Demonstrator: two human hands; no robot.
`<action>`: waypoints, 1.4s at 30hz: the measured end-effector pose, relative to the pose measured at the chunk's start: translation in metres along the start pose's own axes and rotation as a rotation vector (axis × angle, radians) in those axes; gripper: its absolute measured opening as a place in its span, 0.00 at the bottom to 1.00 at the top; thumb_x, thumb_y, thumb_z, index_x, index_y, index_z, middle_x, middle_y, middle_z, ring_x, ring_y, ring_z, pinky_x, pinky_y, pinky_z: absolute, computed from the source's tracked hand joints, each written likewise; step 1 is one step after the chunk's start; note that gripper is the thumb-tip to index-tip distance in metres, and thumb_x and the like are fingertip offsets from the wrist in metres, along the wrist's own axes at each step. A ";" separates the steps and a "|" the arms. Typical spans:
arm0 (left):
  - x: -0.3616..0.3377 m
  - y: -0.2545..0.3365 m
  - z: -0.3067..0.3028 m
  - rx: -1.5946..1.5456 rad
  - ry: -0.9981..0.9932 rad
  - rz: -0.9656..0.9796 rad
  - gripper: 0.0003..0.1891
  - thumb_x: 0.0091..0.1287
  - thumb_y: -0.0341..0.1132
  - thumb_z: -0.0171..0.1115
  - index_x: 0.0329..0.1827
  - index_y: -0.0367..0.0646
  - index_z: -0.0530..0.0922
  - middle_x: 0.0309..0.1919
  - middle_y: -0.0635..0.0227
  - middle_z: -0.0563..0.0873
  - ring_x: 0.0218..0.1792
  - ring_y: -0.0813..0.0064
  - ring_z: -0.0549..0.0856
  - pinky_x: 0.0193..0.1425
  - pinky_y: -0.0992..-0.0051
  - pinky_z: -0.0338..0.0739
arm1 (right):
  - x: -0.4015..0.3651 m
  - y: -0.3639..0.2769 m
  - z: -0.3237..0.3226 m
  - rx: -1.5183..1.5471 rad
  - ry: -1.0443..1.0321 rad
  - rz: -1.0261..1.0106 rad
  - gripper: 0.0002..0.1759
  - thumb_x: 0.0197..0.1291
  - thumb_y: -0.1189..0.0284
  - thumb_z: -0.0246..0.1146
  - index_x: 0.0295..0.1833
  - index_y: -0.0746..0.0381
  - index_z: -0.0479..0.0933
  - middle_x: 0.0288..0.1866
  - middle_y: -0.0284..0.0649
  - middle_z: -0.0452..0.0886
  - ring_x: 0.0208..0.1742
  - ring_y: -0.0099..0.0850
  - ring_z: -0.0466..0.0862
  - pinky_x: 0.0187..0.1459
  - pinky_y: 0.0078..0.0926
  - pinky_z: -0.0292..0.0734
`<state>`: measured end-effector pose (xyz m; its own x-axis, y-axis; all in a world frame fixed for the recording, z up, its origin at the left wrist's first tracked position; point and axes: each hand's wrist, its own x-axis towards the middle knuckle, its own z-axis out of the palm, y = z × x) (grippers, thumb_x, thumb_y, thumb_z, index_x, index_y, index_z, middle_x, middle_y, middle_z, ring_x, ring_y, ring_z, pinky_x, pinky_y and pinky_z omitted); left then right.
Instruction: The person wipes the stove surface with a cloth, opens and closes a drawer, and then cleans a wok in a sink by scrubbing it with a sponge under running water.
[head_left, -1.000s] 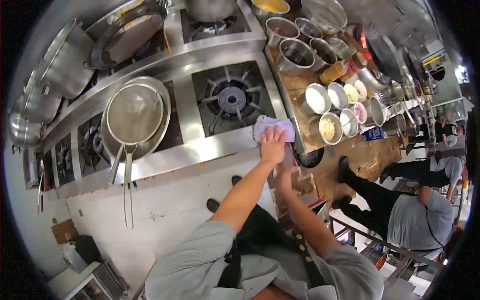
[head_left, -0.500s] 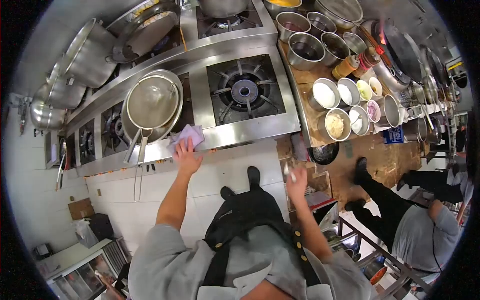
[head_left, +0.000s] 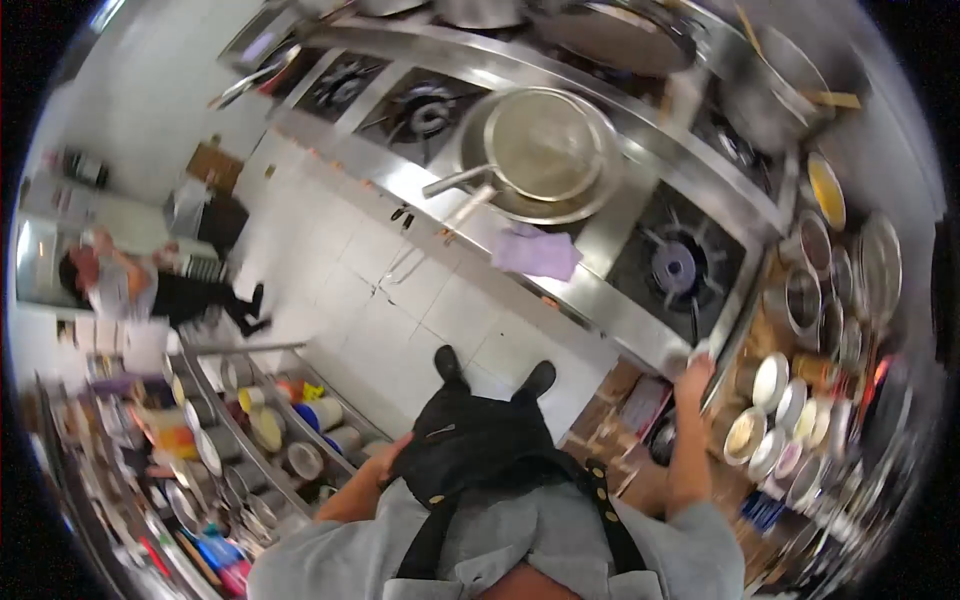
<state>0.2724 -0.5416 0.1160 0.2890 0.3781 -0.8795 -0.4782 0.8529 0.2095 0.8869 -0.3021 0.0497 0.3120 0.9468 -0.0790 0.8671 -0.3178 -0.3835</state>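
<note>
My left hand (head_left: 384, 462) is down at my hip against the black apron (head_left: 480, 435); its fingers are blurred and partly hidden. My right hand (head_left: 694, 378) reaches to the front right corner of the stove (head_left: 640, 335), its fingers closed around something small and whitish that is too blurred to name. A folded purple cloth (head_left: 537, 252) lies on the stove's front edge, apart from both hands. Behind the cloth, a round strainer (head_left: 548, 143) rests in a wide metal pan (head_left: 590, 205), handles pointing left. The burner (head_left: 675, 266) nearest my right hand shows no pot on it.
To the right, a wooden counter (head_left: 745, 485) carries metal bowls of ingredients, including a pale yellow one (head_left: 742, 437). Large pots and a wok (head_left: 620, 40) stand along the back. At left is a crowded shelf rack (head_left: 230, 400). Another person (head_left: 130, 285) stands beyond it.
My left hand has let go of the purple cloth and dropped to my hip. My right hand has moved forward to the stove's corner. The view has turned left.
</note>
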 end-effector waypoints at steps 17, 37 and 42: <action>-0.027 0.271 -0.009 0.752 0.115 1.265 0.36 0.54 0.33 0.66 0.65 0.43 0.59 0.59 0.60 0.70 0.59 0.66 0.70 0.61 0.69 0.65 | -0.153 -0.595 0.130 1.441 -1.224 0.379 0.22 0.51 0.82 0.48 0.55 0.70 0.66 0.50 0.46 0.74 0.52 0.36 0.75 0.55 0.33 0.70; -0.088 0.557 -0.325 -0.197 0.555 0.874 0.11 0.62 0.32 0.54 0.46 0.38 0.74 0.34 0.66 0.79 0.35 0.78 0.77 0.37 0.77 0.73 | -0.179 -1.045 0.316 0.730 -0.911 -1.077 0.13 0.51 0.77 0.60 0.44 0.66 0.76 0.31 0.41 0.77 0.31 0.30 0.78 0.32 0.26 0.74; -0.120 0.649 -0.398 -0.297 0.519 0.966 0.13 0.59 0.33 0.59 0.46 0.42 0.70 0.36 0.65 0.78 0.37 0.76 0.78 0.30 0.76 0.74 | -0.172 -1.199 0.364 0.592 -0.860 -1.456 0.11 0.45 0.82 0.60 0.38 0.64 0.77 0.30 0.42 0.75 0.28 0.35 0.78 0.27 0.26 0.72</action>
<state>-0.4024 -0.1768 0.1872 -0.6530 0.5775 -0.4901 -0.5119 0.1405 0.8475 -0.3473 -0.0655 0.1884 -0.9368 0.2391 0.2552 -0.0689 0.5891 -0.8051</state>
